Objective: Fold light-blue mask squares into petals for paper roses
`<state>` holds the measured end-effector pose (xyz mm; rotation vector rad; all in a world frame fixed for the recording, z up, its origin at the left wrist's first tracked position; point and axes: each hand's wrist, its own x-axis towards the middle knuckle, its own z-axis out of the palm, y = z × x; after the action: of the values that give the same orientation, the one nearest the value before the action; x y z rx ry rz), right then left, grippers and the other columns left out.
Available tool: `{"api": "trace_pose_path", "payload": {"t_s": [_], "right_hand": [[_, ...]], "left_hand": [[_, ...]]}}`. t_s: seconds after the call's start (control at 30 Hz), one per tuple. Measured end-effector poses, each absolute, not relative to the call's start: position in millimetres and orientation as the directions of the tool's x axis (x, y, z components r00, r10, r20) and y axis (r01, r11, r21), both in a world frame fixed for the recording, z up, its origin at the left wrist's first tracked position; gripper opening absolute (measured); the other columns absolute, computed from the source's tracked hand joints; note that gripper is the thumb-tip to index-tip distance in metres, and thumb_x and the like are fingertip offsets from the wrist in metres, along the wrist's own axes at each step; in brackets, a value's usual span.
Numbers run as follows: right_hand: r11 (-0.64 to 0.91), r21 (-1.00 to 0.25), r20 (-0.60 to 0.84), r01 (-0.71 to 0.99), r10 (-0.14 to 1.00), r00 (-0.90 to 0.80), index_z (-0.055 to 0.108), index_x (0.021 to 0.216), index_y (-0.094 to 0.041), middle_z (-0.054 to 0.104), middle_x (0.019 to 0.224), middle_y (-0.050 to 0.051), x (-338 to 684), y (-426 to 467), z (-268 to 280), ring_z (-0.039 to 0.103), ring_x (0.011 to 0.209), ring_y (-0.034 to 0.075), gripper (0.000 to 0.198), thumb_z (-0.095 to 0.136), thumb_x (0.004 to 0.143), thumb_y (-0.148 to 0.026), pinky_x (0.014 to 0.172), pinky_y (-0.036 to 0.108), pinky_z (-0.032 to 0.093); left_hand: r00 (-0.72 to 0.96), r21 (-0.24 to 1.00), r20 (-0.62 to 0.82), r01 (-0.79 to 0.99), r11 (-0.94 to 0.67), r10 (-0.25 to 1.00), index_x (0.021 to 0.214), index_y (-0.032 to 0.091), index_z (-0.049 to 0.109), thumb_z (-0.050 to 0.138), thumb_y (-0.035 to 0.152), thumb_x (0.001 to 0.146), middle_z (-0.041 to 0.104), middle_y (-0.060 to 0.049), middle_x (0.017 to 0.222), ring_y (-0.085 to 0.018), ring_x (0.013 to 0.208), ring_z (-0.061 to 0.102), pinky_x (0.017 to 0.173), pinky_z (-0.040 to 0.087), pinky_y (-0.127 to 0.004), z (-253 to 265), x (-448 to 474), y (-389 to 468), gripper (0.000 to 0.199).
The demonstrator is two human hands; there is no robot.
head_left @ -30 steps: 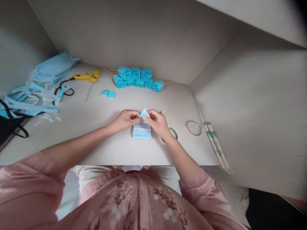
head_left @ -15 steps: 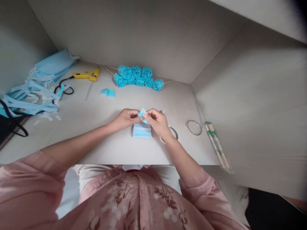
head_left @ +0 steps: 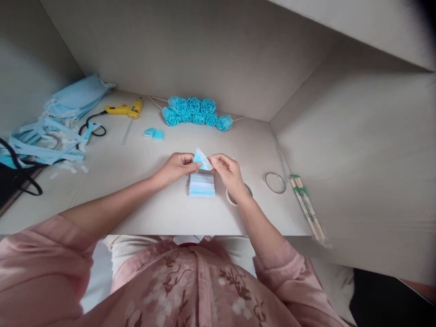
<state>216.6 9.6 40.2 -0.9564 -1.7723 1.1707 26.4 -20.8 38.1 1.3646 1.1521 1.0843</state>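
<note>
Between my two hands is a folded piece of blue-and-white mask fabric (head_left: pixel 200 159), its top coming to a point. My left hand (head_left: pixel 177 167) pinches its left side between thumb and fingers. My right hand (head_left: pixel 227 171) has its thumb and fingertips closed on the right corner. Just below lies a small stack of cut mask fabric pieces (head_left: pixel 202 186), with pale and bright blue layers. A roll of tape (head_left: pixel 232 200) rests partly hidden under my right wrist.
Blue fabric roses (head_left: pixel 193 105) on sticks lie at the back. Further left are two folded blue pieces (head_left: pixel 157 135), a yellow glue gun (head_left: pixel 125 109), face masks (head_left: pixel 80 96) and blue strips (head_left: pixel 44 147). A thin ring (head_left: pixel 275 182) and packaged wooden sticks (head_left: pixel 308 206) lie right.
The fabric piece has tilted and shows more of its white edge. My right hand has shifted slightly right, from the middle of the piece to its corner.
</note>
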Motion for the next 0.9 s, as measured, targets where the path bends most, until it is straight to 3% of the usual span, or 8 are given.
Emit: {"api": "trace_pose_path", "payload": {"t_s": [0.17, 0.63, 0.9], "right_hand": [[0.284, -0.945, 0.176, 0.164, 0.861, -0.477, 0.064, 0.085, -0.019, 0.061, 0.078, 0.000, 213.2, 7.9, 38.0, 0.053, 0.071, 0.012, 0.031, 0.068, 0.079, -0.050, 0.066, 0.024, 0.041], [0.308, -0.929, 0.179, 0.204, 0.858, -0.482, 0.062, 0.078, -0.020, 0.055, 0.069, -0.002, 212.6, 6.3, 38.0, 0.045, 0.063, 0.011, 0.029, 0.063, 0.083, -0.049, 0.059, 0.024, 0.035], [0.302, -0.930, 0.221, 0.208, 0.914, -0.339, 0.057, 0.075, -0.020, 0.051, 0.068, -0.003, 214.5, 11.0, 35.3, 0.045, 0.063, 0.011, 0.034, 0.061, 0.083, -0.053, 0.061, 0.025, 0.036]], "left_hand": [[0.162, 0.993, 0.042, 0.099, -0.059, 0.986, 0.062, 0.014, 0.057, 0.068, 0.044, 0.072, 0.054, 0.001, 0.058, -0.009, 0.055, 0.045, 0.053, 0.034, -0.021, 40.0, 26.8, -22.6, 0.034], [0.197, 0.968, 0.087, 0.215, -0.130, 0.977, 0.057, 0.015, 0.053, 0.065, 0.042, 0.074, 0.045, 0.004, 0.053, -0.008, 0.053, 0.039, 0.051, 0.029, -0.021, 39.7, 27.5, -23.8, 0.034], [0.166, 0.975, 0.089, 0.186, -0.120, 0.982, 0.069, 0.014, 0.062, 0.063, 0.043, 0.076, 0.055, 0.002, 0.059, -0.009, 0.056, 0.045, 0.055, 0.035, -0.022, 38.6, 26.1, -21.1, 0.030]]}}
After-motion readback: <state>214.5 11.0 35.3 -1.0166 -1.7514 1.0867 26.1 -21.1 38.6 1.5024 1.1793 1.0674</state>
